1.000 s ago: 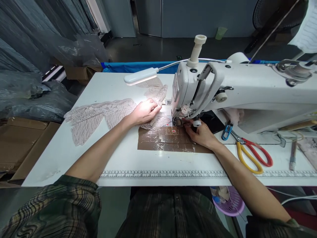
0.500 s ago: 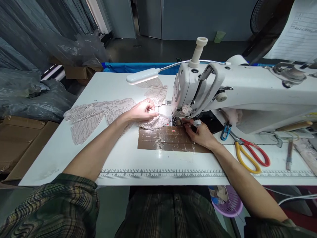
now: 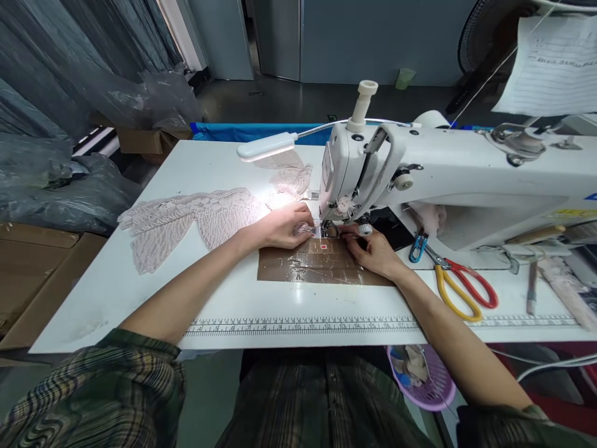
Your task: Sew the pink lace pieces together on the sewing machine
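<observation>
A pale pink lace piece lies spread across the white sewing table, its right end under the needle of a white sewing machine. My left hand is closed, pinching the lace edge just left of the presser foot. My right hand rests on the brown taped patch right of the needle, fingers curled and pressing the lace at the foot; a white thimble ring sits on one finger.
Red-and-yellow scissors and blue thread snips lie right of the machine. A gooseneck lamp lights the needle area. A ruler strip runs along the front edge. Cardboard boxes and plastic-wrapped rolls stand to the left; a purple basket hangs below.
My left hand slid right along the lace to the presser foot, bunching the lace end towards the needle. My right hand stayed by the foot. The view shifted slightly.
</observation>
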Available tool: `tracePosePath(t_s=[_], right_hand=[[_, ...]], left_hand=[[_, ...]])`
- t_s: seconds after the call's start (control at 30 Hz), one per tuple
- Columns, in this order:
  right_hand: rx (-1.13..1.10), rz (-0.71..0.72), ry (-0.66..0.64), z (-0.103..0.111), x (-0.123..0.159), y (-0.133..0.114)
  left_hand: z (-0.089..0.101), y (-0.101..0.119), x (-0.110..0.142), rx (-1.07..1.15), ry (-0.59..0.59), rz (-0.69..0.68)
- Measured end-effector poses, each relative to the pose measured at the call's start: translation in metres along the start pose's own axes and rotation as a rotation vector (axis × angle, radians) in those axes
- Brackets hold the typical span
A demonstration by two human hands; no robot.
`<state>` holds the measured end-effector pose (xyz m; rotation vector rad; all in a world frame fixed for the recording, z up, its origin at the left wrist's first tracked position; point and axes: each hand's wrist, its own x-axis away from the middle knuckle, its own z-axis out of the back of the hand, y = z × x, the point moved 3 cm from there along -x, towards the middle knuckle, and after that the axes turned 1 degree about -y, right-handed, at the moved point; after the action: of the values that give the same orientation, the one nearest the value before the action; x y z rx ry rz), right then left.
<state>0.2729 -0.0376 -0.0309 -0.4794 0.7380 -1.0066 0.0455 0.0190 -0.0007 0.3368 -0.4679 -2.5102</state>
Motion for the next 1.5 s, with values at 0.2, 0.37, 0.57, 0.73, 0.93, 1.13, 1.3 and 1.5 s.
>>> tracePosePath(t_s=[0.2, 0.37, 0.57, 0.73, 0.93, 1.13, 1.3, 1.5], right_hand=[[-0.010, -0.001, 0.013, 0.000, 0.001, 0.001], [-0.007, 0.009, 0.011, 0.001, 0.000, -0.002], [0.003, 0.015, 0.012, -0.001, 0.001, -0.001], [0.002, 0.016, 0.000, -0.003, 0.001, 0.001], [0.009, -0.001, -0.015, -0.004, 0.003, 0.002], [0.011, 0.007, -0.015, -0.004, 0.003, 0.002], [0.011, 0.012, -0.009, -0.002, 0.002, 0.001], [0.020, 0.005, -0.012, -0.001, 0.002, 0.000]], left_hand=[[0.004, -0.016, 0.002, 0.132, 0.060, 0.024], [0.006, 0.000, -0.001, -0.322, 0.097, 0.260], [-0.001, 0.008, 0.001, -0.472, 0.060, 0.175], [-0.007, -0.015, -0.001, -0.359, 0.083, 0.093], [-0.010, -0.020, -0.002, -0.313, 0.127, 0.100], [-0.007, -0.014, 0.001, -0.307, 0.168, 0.093], [-0.008, -0.005, -0.001, -0.245, 0.183, -0.036], [-0.009, -0.019, -0.002, 0.191, 0.155, 0.025]])
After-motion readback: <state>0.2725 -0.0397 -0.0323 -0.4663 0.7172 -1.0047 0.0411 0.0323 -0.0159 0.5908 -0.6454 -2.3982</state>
